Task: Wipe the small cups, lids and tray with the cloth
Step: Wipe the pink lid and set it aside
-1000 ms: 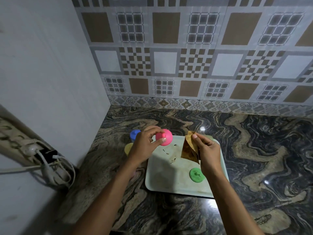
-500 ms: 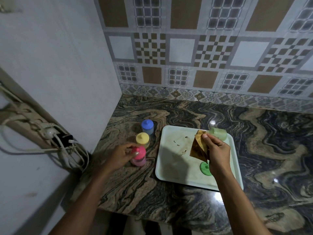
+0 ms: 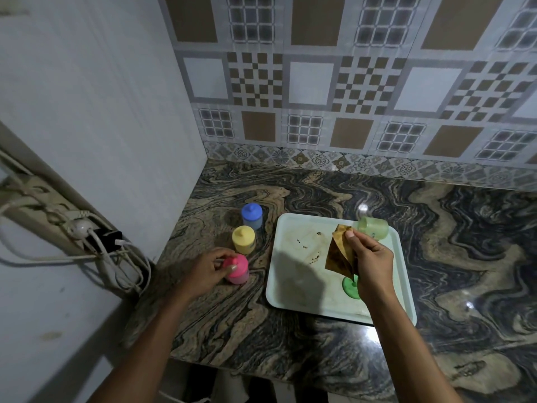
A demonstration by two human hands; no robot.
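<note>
Gripping pink cup (image 3: 237,270) left of tray (image 3: 293,289), left hand (image 3: 205,271); right hand (image 3: 370,261) pinches cloth (image 3: 338,254) over tray. Careless release could topple cup.

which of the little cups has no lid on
The pale green plastic cup on the white tray; its green lid lies apart. The blue cup, yellow cup and pink cup beside the tray are capped.
</note>
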